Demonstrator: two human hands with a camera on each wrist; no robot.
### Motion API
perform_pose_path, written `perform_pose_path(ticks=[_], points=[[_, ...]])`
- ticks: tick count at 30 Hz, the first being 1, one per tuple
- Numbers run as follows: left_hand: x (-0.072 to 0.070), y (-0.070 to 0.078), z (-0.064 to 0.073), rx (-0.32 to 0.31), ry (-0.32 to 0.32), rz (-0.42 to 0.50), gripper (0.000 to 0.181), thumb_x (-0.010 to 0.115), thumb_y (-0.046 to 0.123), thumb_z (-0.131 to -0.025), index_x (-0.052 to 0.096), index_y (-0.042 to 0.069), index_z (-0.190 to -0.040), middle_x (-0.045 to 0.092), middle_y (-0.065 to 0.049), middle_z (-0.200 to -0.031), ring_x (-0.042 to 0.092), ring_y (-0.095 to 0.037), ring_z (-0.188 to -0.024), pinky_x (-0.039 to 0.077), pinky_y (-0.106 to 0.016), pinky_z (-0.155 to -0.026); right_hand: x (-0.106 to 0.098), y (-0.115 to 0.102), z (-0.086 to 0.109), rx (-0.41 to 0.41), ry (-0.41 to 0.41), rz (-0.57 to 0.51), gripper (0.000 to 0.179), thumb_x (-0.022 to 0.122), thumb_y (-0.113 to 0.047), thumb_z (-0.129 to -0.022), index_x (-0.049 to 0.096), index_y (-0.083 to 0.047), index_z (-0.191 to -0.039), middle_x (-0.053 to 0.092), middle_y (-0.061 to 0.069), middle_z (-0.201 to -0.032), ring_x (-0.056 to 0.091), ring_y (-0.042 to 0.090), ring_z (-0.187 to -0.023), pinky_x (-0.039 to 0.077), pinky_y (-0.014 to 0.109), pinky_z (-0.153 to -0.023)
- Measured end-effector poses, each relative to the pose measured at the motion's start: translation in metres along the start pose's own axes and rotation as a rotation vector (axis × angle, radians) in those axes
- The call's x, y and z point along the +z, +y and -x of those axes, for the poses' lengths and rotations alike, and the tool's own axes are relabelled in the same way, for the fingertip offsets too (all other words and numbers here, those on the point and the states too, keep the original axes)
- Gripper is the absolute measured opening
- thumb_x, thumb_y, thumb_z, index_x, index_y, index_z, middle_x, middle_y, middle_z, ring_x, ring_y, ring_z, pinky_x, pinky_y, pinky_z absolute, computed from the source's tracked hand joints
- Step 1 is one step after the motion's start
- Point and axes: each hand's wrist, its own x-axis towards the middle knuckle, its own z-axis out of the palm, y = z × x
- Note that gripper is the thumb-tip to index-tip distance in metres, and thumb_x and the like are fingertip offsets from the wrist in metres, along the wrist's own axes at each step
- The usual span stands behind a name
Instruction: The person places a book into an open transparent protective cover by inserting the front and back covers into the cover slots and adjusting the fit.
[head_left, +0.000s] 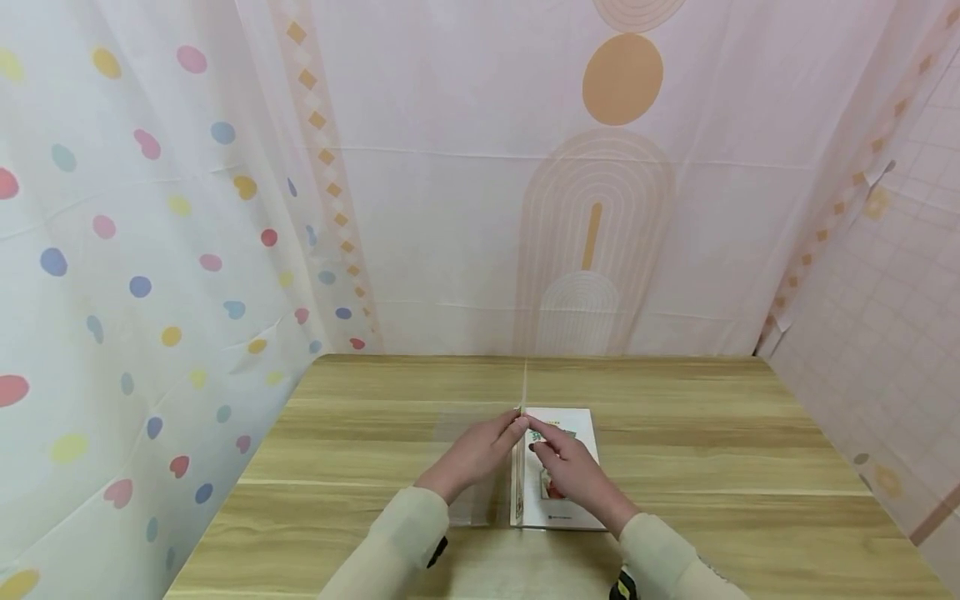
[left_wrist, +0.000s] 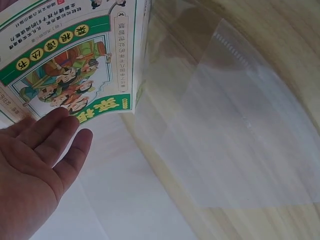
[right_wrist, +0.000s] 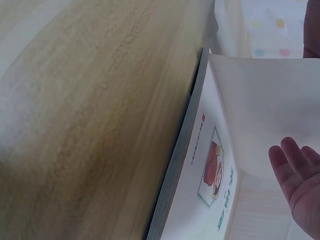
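Note:
A thin book (head_left: 558,512) lies on the table with its front cover (left_wrist: 115,70) raised upright. The cover's printed face, with green bands and illustrated figures, shows in the left wrist view; its plain inner side appears in the right wrist view. From the left, my left hand (head_left: 480,454) pinches the cover's upper edge, its other fingers (left_wrist: 70,150) loosely extended. My right hand (head_left: 573,471) meets it from the other side, index finger and thumb at the same edge, the remaining fingers (right_wrist: 292,162) relaxed. Both thumb-and-index grips are hidden in the wrist views.
A clear plastic sheet (left_wrist: 235,135) lies flat on the wooden table (head_left: 705,467) to the left of the book. Patterned curtains (head_left: 442,225) hang behind the table and at both sides.

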Motion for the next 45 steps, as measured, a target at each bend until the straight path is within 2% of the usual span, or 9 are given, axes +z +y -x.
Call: perform_pose_path(ticks=[2,4,6,8,20,28,36,40,45], points=[[-0.001,0.0,0.0,-0.013,0.005,0.029,0.073,0.03,0.061,-0.103,0.033,0.009,-0.155,0.051,-0.014,-0.145,0.049,-0.031,-0.132,0.038,-0.051,-0.108,0.001,0.001,0.0,-0.036,-0.005,0.051,0.044,0.046,-0.015,-0.106,0.045,-0.019,-0.15,0.055,0.02,-0.136,0.059,0.02,-0.062,0.056,0.043,-0.062],[-0.002,-0.002,0.0,-0.02,0.009,0.054,0.073,0.032,0.059,-0.103,0.028,0.01,-0.157,0.054,-0.016,-0.142,0.053,-0.032,-0.128,0.041,-0.052,-0.106,0.001,0.002,0.0,-0.071,0.002,0.107,0.044,0.047,-0.016,-0.106,0.044,-0.017,-0.151,0.052,0.015,-0.142,0.066,0.025,-0.088,0.056,0.046,-0.077],[-0.002,-0.004,0.0,-0.012,0.016,0.066,0.071,0.033,0.056,-0.104,0.026,0.009,-0.157,0.056,-0.017,-0.139,0.054,-0.033,-0.127,0.042,-0.052,-0.104,0.001,0.003,0.0,-0.086,0.013,0.146,0.045,0.047,-0.017,-0.106,0.043,-0.017,-0.151,0.049,0.01,-0.147,0.06,0.028,-0.114,0.051,0.048,-0.091],[-0.002,-0.006,0.0,-0.006,0.022,0.074,0.07,0.033,0.054,-0.105,0.025,0.009,-0.157,0.056,-0.018,-0.139,0.054,-0.034,-0.126,0.042,-0.053,-0.104,0.001,0.004,-0.001,-0.081,0.014,0.157,0.046,0.046,-0.017,-0.107,0.041,-0.018,-0.152,0.047,0.01,-0.149,0.054,0.03,-0.125,0.047,0.053,-0.096],[-0.004,-0.007,-0.001,-0.014,0.027,0.156,0.074,0.039,0.059,-0.102,0.03,0.01,-0.156,0.06,-0.015,-0.134,0.056,-0.03,-0.124,0.046,-0.052,-0.1,0.0,0.003,-0.004,-0.101,-0.026,0.176,0.048,0.048,-0.014,-0.106,0.041,-0.02,-0.153,0.046,0.009,-0.15,0.054,0.034,-0.125,0.049,0.053,-0.096],[-0.006,-0.015,0.005,0.01,0.068,0.171,0.058,0.041,0.046,-0.106,0.047,0.004,-0.145,0.058,-0.017,-0.135,0.056,-0.033,-0.124,0.045,-0.053,-0.1,-0.002,0.004,-0.006,-0.132,0.0,0.273,0.051,0.049,-0.018,-0.105,0.035,-0.014,-0.155,0.042,0.01,-0.153,0.046,0.032,-0.134,0.04,0.054,-0.105],[-0.003,-0.025,0.011,0.062,0.092,0.193,0.031,0.042,0.028,-0.107,0.062,0.005,-0.116,0.067,-0.007,-0.106,0.062,-0.022,-0.097,0.051,-0.043,-0.085,-0.005,0.011,-0.011,-0.226,-0.029,0.423,0.064,0.055,-0.04,-0.101,0.033,-0.015,-0.156,0.032,0.008,-0.159,0.031,0.029,-0.144,0.032,0.052,-0.112],[-0.001,-0.03,0.013,0.09,0.1,0.158,0.031,0.041,0.019,-0.107,0.064,0.003,-0.118,0.07,-0.008,-0.104,0.064,-0.022,-0.098,0.051,-0.045,-0.087,-0.004,0.014,-0.013,-0.239,-0.059,0.477,0.075,0.059,-0.054,-0.095,0.035,-0.016,-0.155,0.028,0.007,-0.161,0.031,0.033,-0.144,0.034,0.056,-0.11],[0.001,-0.034,0.013,0.062,0.081,0.125,0.032,0.041,0.018,-0.107,0.066,0.003,-0.121,0.07,-0.009,-0.108,0.064,-0.023,-0.102,0.05,-0.046,-0.089,0.0,0.016,-0.015,-0.251,-0.108,0.534,0.09,0.065,-0.064,-0.086,0.033,-0.017,-0.156,0.021,0.005,-0.164,0.028,0.032,-0.145,0.034,0.053,-0.11]])
